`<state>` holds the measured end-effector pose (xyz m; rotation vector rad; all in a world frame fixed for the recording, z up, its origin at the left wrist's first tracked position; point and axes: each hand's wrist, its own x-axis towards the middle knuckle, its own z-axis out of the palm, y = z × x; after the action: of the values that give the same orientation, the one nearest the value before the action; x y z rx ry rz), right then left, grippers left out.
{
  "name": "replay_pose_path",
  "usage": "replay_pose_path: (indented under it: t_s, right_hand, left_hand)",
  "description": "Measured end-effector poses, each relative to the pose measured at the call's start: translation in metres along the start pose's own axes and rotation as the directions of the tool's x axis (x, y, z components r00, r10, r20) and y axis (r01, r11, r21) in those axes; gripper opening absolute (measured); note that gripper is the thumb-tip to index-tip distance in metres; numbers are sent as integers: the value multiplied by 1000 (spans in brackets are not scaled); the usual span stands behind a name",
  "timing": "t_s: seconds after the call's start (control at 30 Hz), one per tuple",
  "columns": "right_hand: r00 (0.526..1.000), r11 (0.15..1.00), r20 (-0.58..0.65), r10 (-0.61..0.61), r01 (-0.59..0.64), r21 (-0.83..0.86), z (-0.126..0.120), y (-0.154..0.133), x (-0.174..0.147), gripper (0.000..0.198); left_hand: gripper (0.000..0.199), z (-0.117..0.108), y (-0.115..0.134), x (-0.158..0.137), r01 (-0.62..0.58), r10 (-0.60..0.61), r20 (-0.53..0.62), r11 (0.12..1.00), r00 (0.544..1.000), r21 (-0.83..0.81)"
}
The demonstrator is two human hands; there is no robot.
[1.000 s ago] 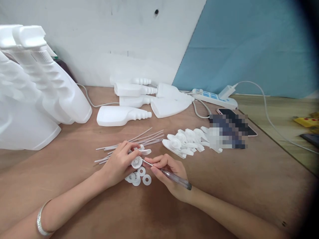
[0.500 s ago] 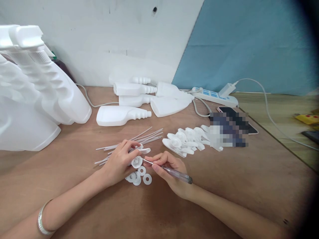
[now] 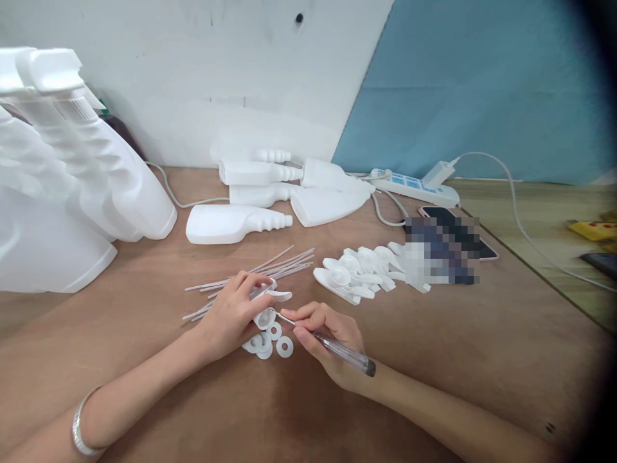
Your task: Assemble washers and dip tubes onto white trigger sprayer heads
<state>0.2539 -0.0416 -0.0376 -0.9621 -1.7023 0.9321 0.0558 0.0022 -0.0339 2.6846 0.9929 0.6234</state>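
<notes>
My left hand (image 3: 236,308) is closed around a white spray bottle trigger head (image 3: 265,319), its round collar opening turned toward my right hand. My right hand (image 3: 332,341) grips a pen-shaped tool (image 3: 344,354) with a clear handle, a dark end cap and a thin metal tip. That tip touches the rim of the collar or reaches just inside it; I cannot tell which. Just below the collar lie several flat white ring washers (image 3: 284,347). Thin white dip tubes (image 3: 284,265) are spread on the table behind my left hand, partly hidden by it.
More white trigger heads (image 3: 361,270) lie in a pile to the right. White bottles (image 3: 236,225) rest on their sides at the back, and assembled spray bottles (image 3: 120,173) stand at left. A power strip (image 3: 419,186), a cable and a phone (image 3: 486,251) occupy the right rear.
My right hand has shifted slightly down, tilting the tool more steeply with its end cap lower. The trigger head has turned a little in my left hand.
</notes>
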Motion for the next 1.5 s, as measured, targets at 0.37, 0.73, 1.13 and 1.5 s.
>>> replay_pose_path:
  t_s: [0.37,0.73,1.13,1.5]
  right_hand:
    - [999,999,-36,-11,13,53,1,-1,-2,16]
    - [927,909,-8,-374,366,-198,-1,-6,2,9]
    - [857,779,25,-514,479,-406,9,-2,6,7]
    - [869,789,-33,-494,433,-436,21,-4,12,11]
  left_hand:
    - [10,1,0,0,-14,14,16,1000,1000,8]
    - [11,-3,-2,1,45,-45,3,996,999,-76]
    - [9,0,2,1,42,-41,-106,999,994,6]
    - [2,0,7,2,105,-91,-197,993,976,58]
